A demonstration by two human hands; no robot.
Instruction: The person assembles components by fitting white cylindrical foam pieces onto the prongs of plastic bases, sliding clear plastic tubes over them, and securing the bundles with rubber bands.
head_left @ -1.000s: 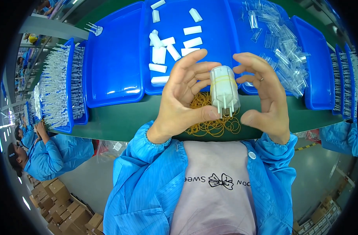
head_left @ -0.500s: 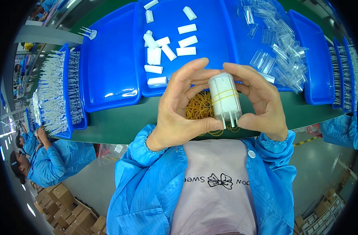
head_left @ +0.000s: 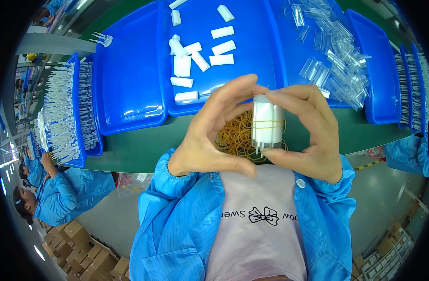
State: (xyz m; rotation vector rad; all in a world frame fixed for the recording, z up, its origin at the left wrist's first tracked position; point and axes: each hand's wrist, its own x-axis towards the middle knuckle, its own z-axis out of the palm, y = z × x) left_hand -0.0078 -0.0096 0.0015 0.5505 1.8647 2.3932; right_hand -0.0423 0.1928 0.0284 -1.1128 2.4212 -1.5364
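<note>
Between my hands is an upright bundle: white pieces inside clear plastic covers, with yellow rubber bands around the middle and thin white prongs at its lower end. My right hand grips it, forefinger at the top and thumb at the bottom. Curved around its left side, my left hand is open, the thumb well apart from the bundle; its fingers reach near the top, and whether they touch is hard to tell. Behind the left fingers lies a heap of yellow-brown rubber bands on the green table, partly hidden.
Ahead, a blue tray bears several white blocks. Clear plastic pieces fill part of the blue tray at right. Another blue tray stands left, beside racks of white pronged parts. A co-worker in blue sits far left.
My left thumb has come away from the bundle's lower end and moved left. The bundle has turned more upright and shifted slightly lower, with my right thumb under its end.
</note>
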